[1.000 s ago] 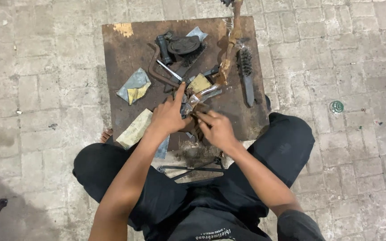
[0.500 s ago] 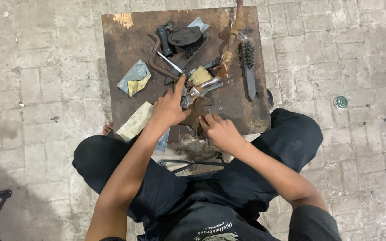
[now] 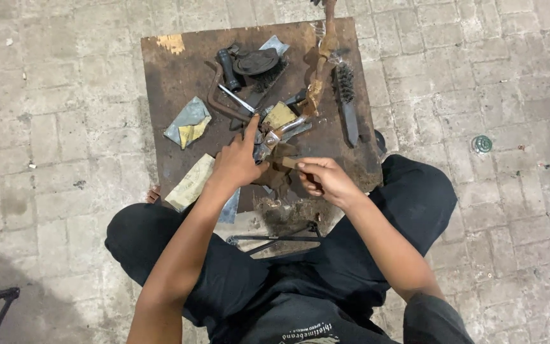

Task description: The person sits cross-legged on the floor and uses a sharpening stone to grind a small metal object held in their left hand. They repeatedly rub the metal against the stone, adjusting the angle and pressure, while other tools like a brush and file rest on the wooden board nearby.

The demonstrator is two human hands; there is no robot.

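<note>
Right hand point(image 3: 326, 178) has pulled back off the board edge since the earlier frame, now pinching a small tan piece; left hand point(image 3: 240, 159) unchanged on the metal part.

Metal part point(image 3: 279, 135), silvery, sits at frame centre on the dark wooden board point(image 3: 179, 83); left hand lies over its near end, fingers half curled, index finger stretched up, whether it truly grips I cannot tell. Right hand just right of it, closed on the tan piece point(image 3: 289, 163) between thumb and fingertips. Around: folded sandpaper point(image 3: 189, 122) left of centre, wire brush point(image 3: 346, 102) upper right, black handle point(image 3: 226, 62) and a black round part point(image 3: 256, 62) at top centre, brick floor point(image 3: 46, 127) all round. Risk, as a guess: the part could skid across the cluttered board if the left hand presses unevenly, and the tan piece is small enough to slip from the pinch.
</note>
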